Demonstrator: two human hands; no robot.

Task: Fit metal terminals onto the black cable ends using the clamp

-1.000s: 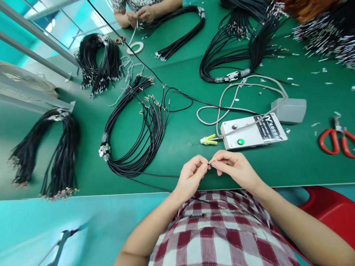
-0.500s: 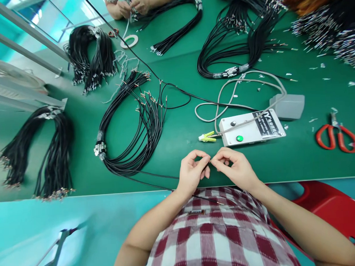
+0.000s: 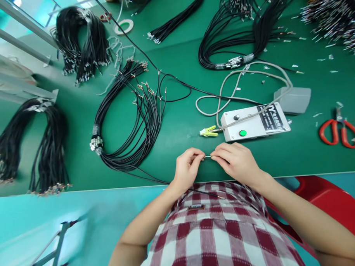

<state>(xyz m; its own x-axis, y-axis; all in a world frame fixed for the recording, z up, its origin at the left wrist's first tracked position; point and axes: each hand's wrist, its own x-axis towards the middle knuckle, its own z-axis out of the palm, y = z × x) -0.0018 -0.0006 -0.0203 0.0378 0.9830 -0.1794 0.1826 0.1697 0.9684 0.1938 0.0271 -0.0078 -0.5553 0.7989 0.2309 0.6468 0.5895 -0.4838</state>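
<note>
Two hands are seen at the table edge, the left hand (image 3: 186, 168) and the right hand (image 3: 238, 162). One white control box (image 3: 254, 126) is counted, with one green button (image 3: 242, 133) (a single dark knob sits beside it). One grey pedal (image 3: 293, 100), one pair of red-handled scissors (image 3: 340, 133), one tape roll (image 3: 123, 26) and one yellow clip (image 3: 208, 131) are present.

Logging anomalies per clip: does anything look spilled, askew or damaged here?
Only small pale scraps strewn over the mat at far right, near the scissors. Both hands pinch a thin wire end normally.
</note>
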